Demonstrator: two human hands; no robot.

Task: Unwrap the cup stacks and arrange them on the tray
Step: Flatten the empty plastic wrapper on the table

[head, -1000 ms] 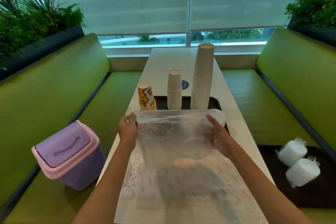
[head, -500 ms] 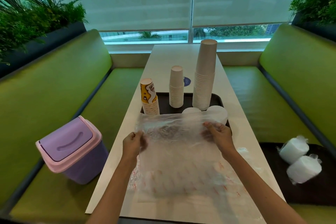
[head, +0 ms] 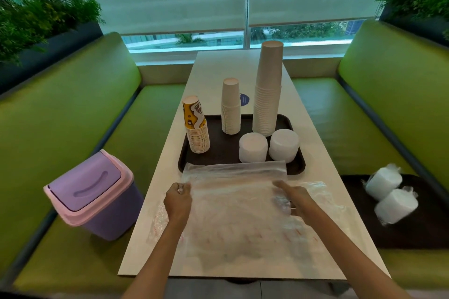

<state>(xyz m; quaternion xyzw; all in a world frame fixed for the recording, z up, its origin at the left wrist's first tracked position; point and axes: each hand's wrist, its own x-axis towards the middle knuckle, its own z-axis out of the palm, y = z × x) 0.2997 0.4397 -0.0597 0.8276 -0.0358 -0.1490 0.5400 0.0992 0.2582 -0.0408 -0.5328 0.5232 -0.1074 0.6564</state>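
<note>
Here we are at the long white table [head: 218,68], with a clear plastic wrapper sheet [head: 233,204] spread flat across its near end. Its far edge laps over the 6 o'clock rim of the dark brown tray [head: 218,150]. The left hand [head: 178,201] is at the sheet's 9 o'clock edge, fingers curled and the grip pinching the plastic. The right hand [head: 295,198] is over at 3 o'clock, one finger stretched toward 11 o'clock. Film veils part of it, so I cannot tell whether that grip is pinching or just lying on the sheet.

On the tray, everything is unwrapped and standing upside down. At 9 o'clock is the yellow patterned paper cup stack [head: 196,126], leaning slightly. At 12 o'clock stands the short white paper cup stack [head: 230,107], with the tall beige paper cup stack [head: 267,90] at 1 o'clock. Two low white stacks sit side by side just in front of the tall one, the left low white stack [head: 253,147] and the right low white stack [head: 283,144].

A round blue sticker [head: 244,99] peeks out on the table beyond the tray.

At the table's 3 o'clock, a second dark tray [head: 413,226] lies on the green bench seat [head: 323,116]. It carries two white stacks in plastic wrap [head: 388,192], both lying on their sides. At 9 o'clock, a purple bin with a pink rim [head: 93,194] sits on the opposite bench.
</note>
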